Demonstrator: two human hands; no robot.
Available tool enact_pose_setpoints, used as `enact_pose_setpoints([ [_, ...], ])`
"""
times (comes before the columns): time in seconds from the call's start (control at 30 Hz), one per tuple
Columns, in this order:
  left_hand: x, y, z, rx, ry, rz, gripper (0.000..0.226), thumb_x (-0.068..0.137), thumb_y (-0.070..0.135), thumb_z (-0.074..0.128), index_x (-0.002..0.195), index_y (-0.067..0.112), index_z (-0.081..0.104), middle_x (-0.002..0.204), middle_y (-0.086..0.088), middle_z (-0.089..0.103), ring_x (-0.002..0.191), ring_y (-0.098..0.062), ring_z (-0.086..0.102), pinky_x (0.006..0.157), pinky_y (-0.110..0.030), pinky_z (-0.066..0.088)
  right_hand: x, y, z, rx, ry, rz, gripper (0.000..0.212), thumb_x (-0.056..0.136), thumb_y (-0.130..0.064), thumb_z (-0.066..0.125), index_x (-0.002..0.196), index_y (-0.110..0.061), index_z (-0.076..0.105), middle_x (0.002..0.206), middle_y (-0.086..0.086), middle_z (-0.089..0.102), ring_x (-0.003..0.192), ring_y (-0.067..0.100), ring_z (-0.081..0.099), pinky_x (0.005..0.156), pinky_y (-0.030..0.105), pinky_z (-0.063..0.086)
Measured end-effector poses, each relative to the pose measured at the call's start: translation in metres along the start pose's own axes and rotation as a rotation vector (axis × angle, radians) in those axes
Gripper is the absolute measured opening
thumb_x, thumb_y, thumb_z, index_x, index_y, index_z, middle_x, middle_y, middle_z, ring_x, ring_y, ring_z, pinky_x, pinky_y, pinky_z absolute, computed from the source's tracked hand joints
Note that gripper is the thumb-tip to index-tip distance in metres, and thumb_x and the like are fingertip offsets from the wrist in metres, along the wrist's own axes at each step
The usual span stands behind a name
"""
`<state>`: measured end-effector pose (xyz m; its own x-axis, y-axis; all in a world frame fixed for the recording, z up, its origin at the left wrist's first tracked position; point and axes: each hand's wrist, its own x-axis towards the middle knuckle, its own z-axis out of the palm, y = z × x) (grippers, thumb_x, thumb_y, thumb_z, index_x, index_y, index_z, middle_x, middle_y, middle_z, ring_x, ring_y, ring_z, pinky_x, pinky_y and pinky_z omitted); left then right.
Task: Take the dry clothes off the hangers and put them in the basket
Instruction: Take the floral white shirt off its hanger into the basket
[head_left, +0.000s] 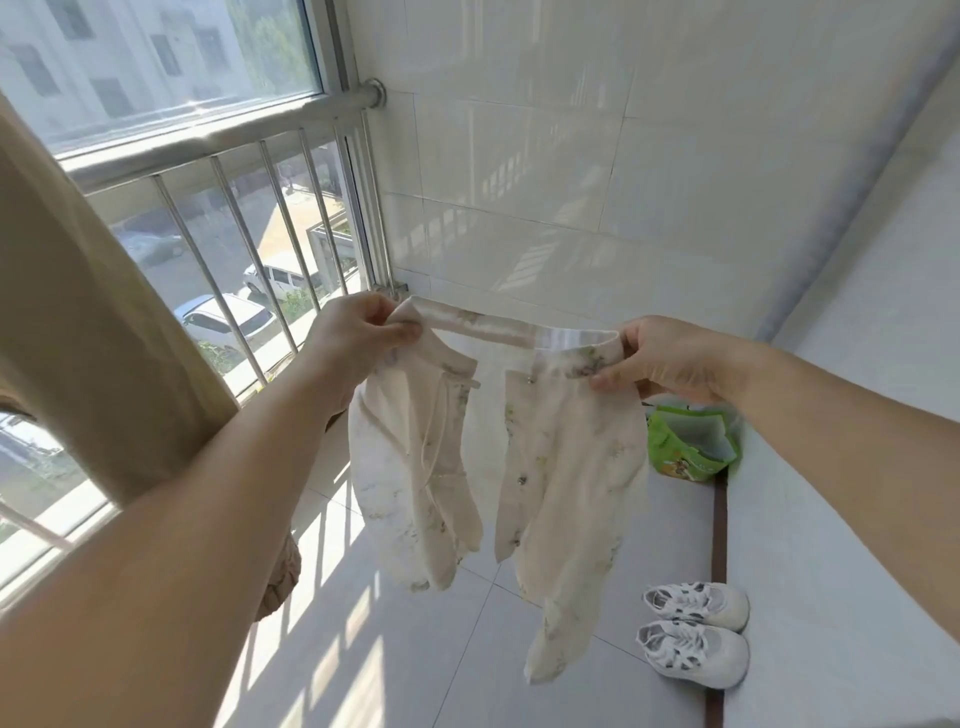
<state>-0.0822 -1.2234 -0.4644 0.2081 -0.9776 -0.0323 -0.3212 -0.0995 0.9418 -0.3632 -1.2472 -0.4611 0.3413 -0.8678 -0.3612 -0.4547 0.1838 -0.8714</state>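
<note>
Floral garment off its hanger, held spread at both shoulders.

Left hand (358, 332) pinching the collar end at 9 o'clock, cream floral top (498, 457) hanging mid-frame, right hand (670, 364) gripping the other end at 3 o'clock. Best folded in half before lowering; no basket visible, only green bag (685, 452) and white shoes (696, 631) at 5 o'clock.

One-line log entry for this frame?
left hand: pinches garment collar | right hand: pinches collar | hanger: none visible | basket: unseen

Garment (545, 467) of thin, semi-sheer cream cloth with faint floral print; railing (228, 249) of smooth bright metal; wall tiles (571, 156) glossy white; curtain (78, 312) of matt tan cloth; bag (685, 452) of shiny green plastic.
</note>
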Motion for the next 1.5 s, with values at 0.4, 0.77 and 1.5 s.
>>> enact_pose_setpoints([
  [0.4,-0.011,0.002,-0.005,0.199,-0.075,0.056,0.017,0.077,0.012,0.074,0.088,0.007,0.061,0.086,-0.012,0.059,0.075,-0.022,0.054,0.072,-0.038,0.048,0.01,-0.022,0.02,-0.419,0.367,-0.172,0.026,0.072,-0.021,0.08,0.085,-0.003,0.066,0.084,0.001,0.06,0.08,0.014,0.056,0.069,0.026,0.04],
  [0.77,-0.02,-0.007,-0.001,0.414,-0.039,0.207,0.021,0.078,0.021,0.073,0.091,0.007,0.065,0.084,-0.005,0.06,0.076,-0.021,0.055,0.064,-0.03,0.044,-0.003,-0.029,0.033,-0.377,0.268,-0.175,0.027,0.082,-0.023,0.072,0.058,-0.021,0.059,0.058,-0.009,0.052,0.054,0.004,0.048,0.046,0.009,0.036],
  [1.5,-0.058,-0.013,0.037,-0.2,-0.261,-0.28,0.02,0.095,0.017,0.047,0.079,0.012,0.057,0.062,-0.001,0.062,0.058,-0.013,0.055,0.056,-0.024,0.05,-0.009,-0.004,0.122,-0.358,0.438,-0.096,0.024,0.086,-0.026,0.062,0.071,-0.007,0.056,0.071,0.002,0.058,0.071,0.02,0.055,0.06,0.027,0.043],
])
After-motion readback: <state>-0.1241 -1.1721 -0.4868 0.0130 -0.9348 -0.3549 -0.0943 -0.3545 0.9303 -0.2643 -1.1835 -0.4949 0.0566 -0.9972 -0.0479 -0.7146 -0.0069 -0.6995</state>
